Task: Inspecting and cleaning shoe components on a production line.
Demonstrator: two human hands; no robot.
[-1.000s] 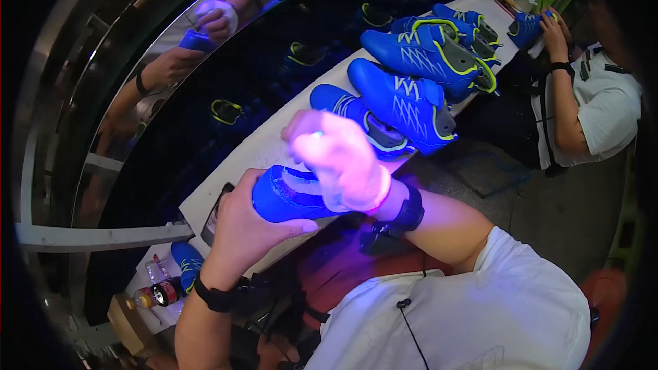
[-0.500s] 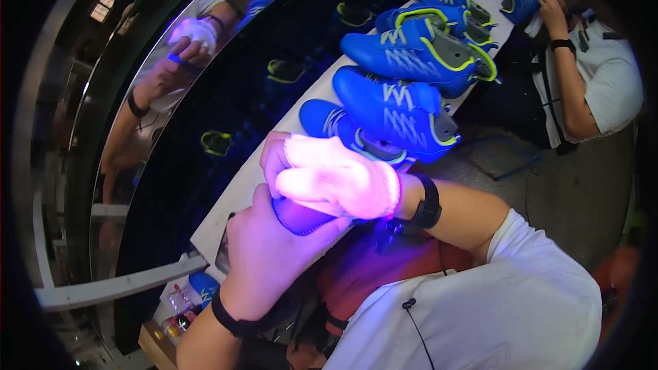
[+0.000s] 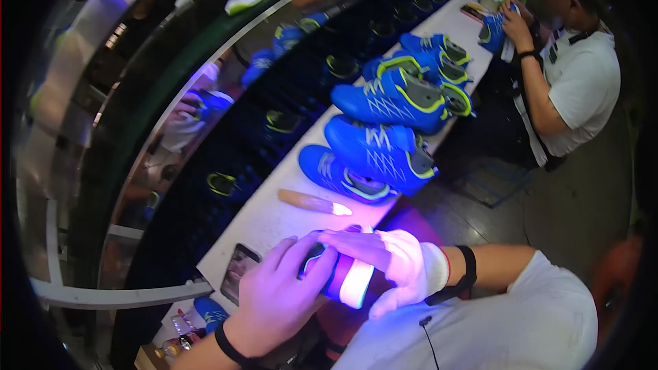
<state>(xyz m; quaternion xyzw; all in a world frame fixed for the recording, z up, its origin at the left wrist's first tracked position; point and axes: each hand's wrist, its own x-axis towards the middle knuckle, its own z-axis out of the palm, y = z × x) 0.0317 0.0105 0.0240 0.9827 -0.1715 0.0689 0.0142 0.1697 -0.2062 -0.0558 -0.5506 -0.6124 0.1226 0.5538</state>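
left hand (image 3: 274,298): bare; fingers curled round the near end of a blue shoe (image 3: 336,275), gripping it
right hand (image 3: 391,264): white glove; fingers stretched flat over the shoe's top, pressing rather than clenched
shoe: held between both hands at the near edge of the white bench (image 3: 274,216), lit violet; sole edge glowing
brush (image 3: 314,202): lying loose on the bench, just beyond the hands
phone (image 3: 238,273): flat on the bench, beside the left hand
blue shoes (image 3: 380,154): stacked further along
co-worker (image 3: 582,89): white shirt, far end, handling another shoe
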